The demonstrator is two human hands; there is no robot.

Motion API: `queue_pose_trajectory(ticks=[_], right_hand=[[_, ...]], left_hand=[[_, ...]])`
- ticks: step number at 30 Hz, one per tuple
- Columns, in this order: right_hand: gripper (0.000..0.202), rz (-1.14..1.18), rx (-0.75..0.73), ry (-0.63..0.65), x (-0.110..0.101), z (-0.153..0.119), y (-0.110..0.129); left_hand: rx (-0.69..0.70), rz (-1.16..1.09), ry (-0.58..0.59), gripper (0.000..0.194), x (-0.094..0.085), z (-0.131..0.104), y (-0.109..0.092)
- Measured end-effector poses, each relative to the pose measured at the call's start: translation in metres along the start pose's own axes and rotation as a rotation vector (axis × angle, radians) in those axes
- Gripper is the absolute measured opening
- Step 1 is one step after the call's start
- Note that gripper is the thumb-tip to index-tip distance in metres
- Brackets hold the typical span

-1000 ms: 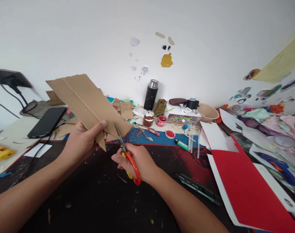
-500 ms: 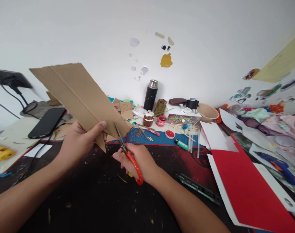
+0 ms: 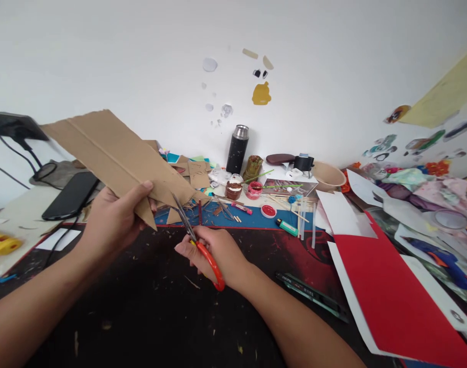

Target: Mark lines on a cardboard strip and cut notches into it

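A long piece of brown cardboard [image 3: 118,148] with a crease along it is pinched near its lower edge by my left hand [image 3: 116,217], thumb on top. A pointed flap of the cardboard hangs down beside the fingers. My right hand [image 3: 218,255] is closed around the red and yellow handles of a pair of scissors [image 3: 209,263]. The metal blades point up and left, with their tips at the cardboard's lower right part. Some of my right fingers are hidden behind the handles.
Along the wall stand a black flask [image 3: 238,149], open paint jars [image 3: 253,190] and a beige bowl [image 3: 328,176]. Red card [image 3: 402,291] lies at the right, near a blue glue gun [image 3: 444,260]. A phone [image 3: 70,195] and yellow object [image 3: 3,244] are at the left. A cutter [image 3: 312,296] lies right of centre.
My left hand and the cardboard have shifted left, and the cardboard's top edge sits lower. The scissors and my right hand have moved slightly left.
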State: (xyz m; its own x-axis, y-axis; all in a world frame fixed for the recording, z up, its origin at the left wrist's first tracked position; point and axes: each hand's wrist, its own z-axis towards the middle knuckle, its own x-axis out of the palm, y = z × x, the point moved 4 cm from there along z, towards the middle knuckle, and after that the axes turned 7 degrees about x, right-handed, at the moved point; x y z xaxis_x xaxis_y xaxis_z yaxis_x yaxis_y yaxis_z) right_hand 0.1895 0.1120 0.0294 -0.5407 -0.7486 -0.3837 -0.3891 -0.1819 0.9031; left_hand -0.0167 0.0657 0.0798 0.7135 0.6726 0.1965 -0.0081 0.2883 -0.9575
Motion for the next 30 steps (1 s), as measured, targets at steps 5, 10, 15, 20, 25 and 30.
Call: queue_pose_trajectory(ticks=[5,10,15,20,25,30], right_hand=[[0.045,0.013,0.004,-0.002,0.001,0.001,-0.002],[0.046,0.06,0.0,-0.001,0.002,0.003,-0.006],[0.047,0.101,-0.01,-0.004,0.003,0.003,-0.005],[0.047,0.105,0.022,0.01,0.003,0.003,-0.007],[0.041,0.118,0.027,0.002,0.004,0.0,-0.005],[0.032,0.075,0.035,-0.02,0.003,-0.002,-0.001]], left_hand=[[-0.032,0.012,-0.008,0.037,0.002,-0.002,-0.003],[-0.044,0.05,0.017,0.038,0.003,-0.007,0.002],[-0.035,0.103,0.063,0.04,0.001,-0.007,0.004],[-0.031,0.219,0.122,0.041,-0.002,-0.007,0.007],[-0.083,0.155,0.119,0.046,0.001,-0.01,0.013],[-0.08,0.199,0.118,0.043,-0.001,-0.011,0.015]])
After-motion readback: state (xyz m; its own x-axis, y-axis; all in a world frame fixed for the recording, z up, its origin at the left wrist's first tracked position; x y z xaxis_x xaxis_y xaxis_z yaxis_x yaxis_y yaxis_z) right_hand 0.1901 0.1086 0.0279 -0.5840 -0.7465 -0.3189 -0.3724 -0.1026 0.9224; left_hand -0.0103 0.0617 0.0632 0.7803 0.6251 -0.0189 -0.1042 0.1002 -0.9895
